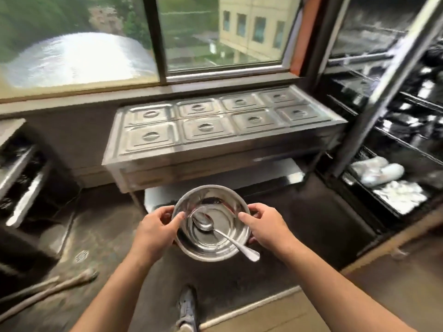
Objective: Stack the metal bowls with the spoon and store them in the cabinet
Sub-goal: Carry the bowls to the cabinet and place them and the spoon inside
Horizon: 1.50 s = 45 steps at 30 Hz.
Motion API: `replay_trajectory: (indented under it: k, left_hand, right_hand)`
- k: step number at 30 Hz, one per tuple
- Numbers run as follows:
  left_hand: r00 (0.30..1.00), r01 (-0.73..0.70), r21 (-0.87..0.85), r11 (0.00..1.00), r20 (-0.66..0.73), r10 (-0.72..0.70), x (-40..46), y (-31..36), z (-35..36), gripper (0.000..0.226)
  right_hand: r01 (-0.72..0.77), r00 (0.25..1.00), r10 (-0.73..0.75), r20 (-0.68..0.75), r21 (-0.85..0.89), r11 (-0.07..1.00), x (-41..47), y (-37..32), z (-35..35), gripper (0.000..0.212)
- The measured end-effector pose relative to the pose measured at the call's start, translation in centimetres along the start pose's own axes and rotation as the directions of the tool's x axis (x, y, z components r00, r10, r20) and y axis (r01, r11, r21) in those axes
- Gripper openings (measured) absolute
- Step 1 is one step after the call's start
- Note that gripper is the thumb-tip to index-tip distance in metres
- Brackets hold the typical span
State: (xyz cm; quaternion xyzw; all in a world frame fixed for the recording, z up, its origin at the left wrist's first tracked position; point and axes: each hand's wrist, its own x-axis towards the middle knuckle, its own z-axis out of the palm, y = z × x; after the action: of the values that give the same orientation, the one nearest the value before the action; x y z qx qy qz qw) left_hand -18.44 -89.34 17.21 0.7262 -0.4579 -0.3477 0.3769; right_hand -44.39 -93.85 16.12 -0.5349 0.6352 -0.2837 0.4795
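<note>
I carry a round metal bowl (pixel 217 245) in front of me, above the floor. A metal spoon (pixel 215 230) lies inside it, with its handle sticking out over the near right rim. My left hand (pixel 155 232) grips the bowl's left rim, thumb inside. On the opposite rim my right hand (pixel 266 227) holds the same way. Whether more bowls are stacked under the top one I cannot tell. An open cabinet (pixel 393 130) with wire shelves stands on the right.
A steel counter with several lidded food pans (pixel 215 125) stands under the window straight ahead, with a lower shelf (pixel 275 173) beneath it. Wrapped white bundles (pixel 383 173) lie on the cabinet's lower shelves. Another steel unit (pixel 16 168) is at the left. My shoe (pixel 188 307) shows below.
</note>
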Motion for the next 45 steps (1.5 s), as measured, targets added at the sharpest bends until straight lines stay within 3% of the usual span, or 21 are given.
replay_trajectory:
  k: [8, 17, 22, 27, 30, 34, 40, 45]
  left_hand:
    - [0.94, -0.212, 0.069, 0.975, 0.288, 0.184, 9.6, 8.3, 11.6, 0.019]
    - [0.775, -0.379, 0.009, 0.925, 0.549, 0.312, 22.6, 19.2, 22.1, 0.03]
    - [0.67, -0.403, -0.082, 0.912, 0.653, 0.354, 27.1, 24.9, 28.0, 0.038]
    - [0.594, -0.501, -0.066, 0.863, 0.699, 0.399, 29.1, 29.5, 33.7, 0.036]
    - [0.561, -0.555, -0.05, 0.83, 0.715, 0.418, 29.8, 32.0, 37.2, 0.019]
    - [0.523, -0.568, -0.071, 0.82, 0.738, 0.427, 30.8, 35.1, 42.6, 0.03]
    - [0.501, -0.56, -0.084, 0.824, 0.758, 0.418, 32.7, 41.5, 51.9, 0.023]
    - [0.486, -0.612, -0.094, 0.786, 0.739, 0.467, 33.6, 46.1, 57.8, 0.025]
  right_hand:
    - [-0.115, 0.945, 0.127, -0.301, 0.056, 0.992, 5.5, 2.8, -10.3, 0.031]
    - [-0.204, 0.773, 0.261, -0.579, 0.163, 0.965, 13.5, 0.9, -18.2, 0.054]
    - [-0.16, 0.651, 0.325, -0.686, 0.294, 0.942, 16.4, 0.0, -22.8, 0.028]
    - [-0.151, 0.551, 0.332, -0.766, 0.3, 0.942, 17.8, -0.4, -27.4, 0.026]
    - [-0.148, 0.523, 0.341, -0.782, 0.31, 0.939, 18.7, 0.0, -30.4, 0.019]
    - [-0.114, 0.497, 0.353, -0.793, 0.343, 0.932, 21.1, 1.6, -35.2, 0.041]
    - [-0.043, 0.505, 0.357, -0.785, 0.391, 0.919, 26.1, 3.9, -44.6, 0.019]
    - [0.038, 0.523, 0.368, -0.769, 0.452, 0.891, 29.3, 5.5, -51.1, 0.016]
